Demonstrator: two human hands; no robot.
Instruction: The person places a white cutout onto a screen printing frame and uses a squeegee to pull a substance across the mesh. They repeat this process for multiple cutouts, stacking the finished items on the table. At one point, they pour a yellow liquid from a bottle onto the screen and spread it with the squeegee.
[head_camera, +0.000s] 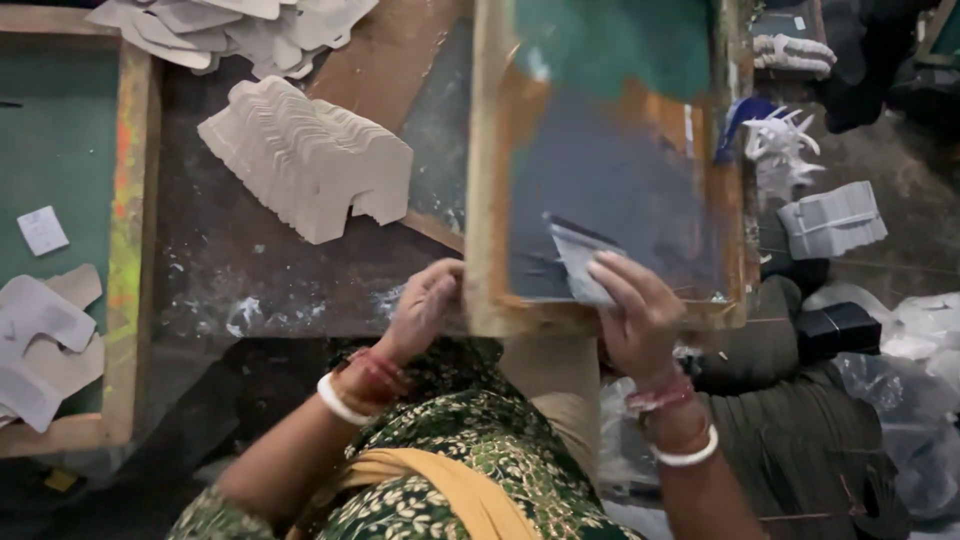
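One wooden-framed screen is lying tilted over the worktable. The left hand is gripping its near frame edge; the right hand is pressing one pale scraper card onto the mesh. One fanned stack of die-cut cards is sitting just beside the screen. A second frame is being cut off at the left edge.

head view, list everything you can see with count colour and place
screen printing frame: one, wooden with green and grey mesh, centre
squeegee: one, grey, on the mesh
fanned stack of card cut-outs: one, off-white, left of the frame
loose card cut-outs: a pile, white, top left
second frame: one, wooden and green, far left, cut-outs lying on it
worktable: one, dark, stained
white bundle: one, right
left hand: on the frame's near edge
right hand: holding the squeegee
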